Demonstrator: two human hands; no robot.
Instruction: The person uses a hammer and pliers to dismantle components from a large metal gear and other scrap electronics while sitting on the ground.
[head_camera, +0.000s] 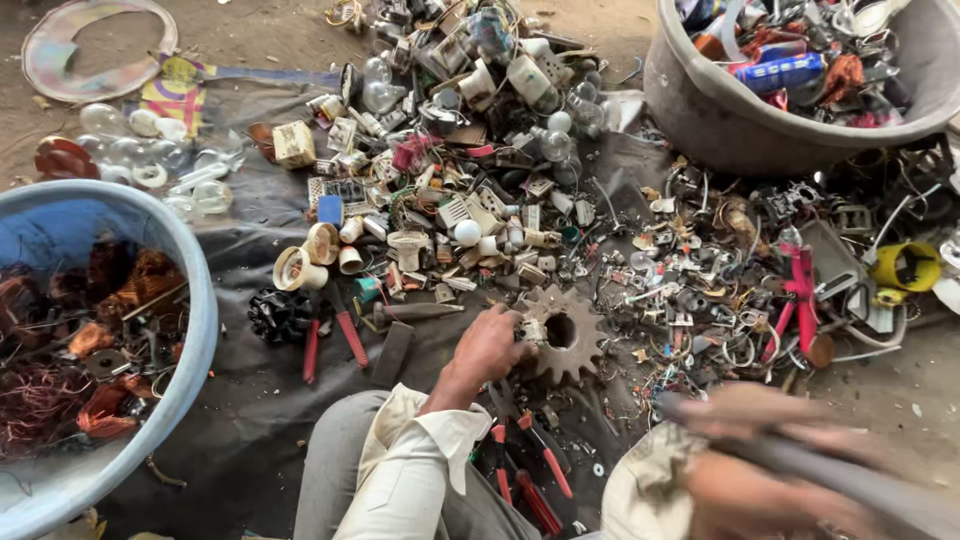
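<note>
While the head camera looks down over a dark cloth strewn with scrap, the scene reads as follows.

Left hand: the left hand (490, 345) is curled, fingers pressing a small pale part against the rim of the rusty gear (562, 333); it grips that part at the gear's left edge.
Gear: a toothed steel wheel with a round centre hole, lying flat on the dark cloth (250, 410), just in front of the person's knees.
Right hand: the right hand (760, 470) is blurred by motion at the lower right, closed around a long grey tool handle (850, 480); what kind of tool it is cannot be told.
Near the gear: red-handled pliers (545, 460) lie on the cloth just below it, and another red-handled pair (335, 335) lies to the left, beside a black ribbed part (278, 315).
Scrap pile: mixed plastic sockets, bulbs and metal bits (470, 130) spread beyond the gear.
Left: a blue tub (200, 330) holds copper wire coils.
Upper right: a grey tub (720, 120) is full of mixed scrap.
</note>
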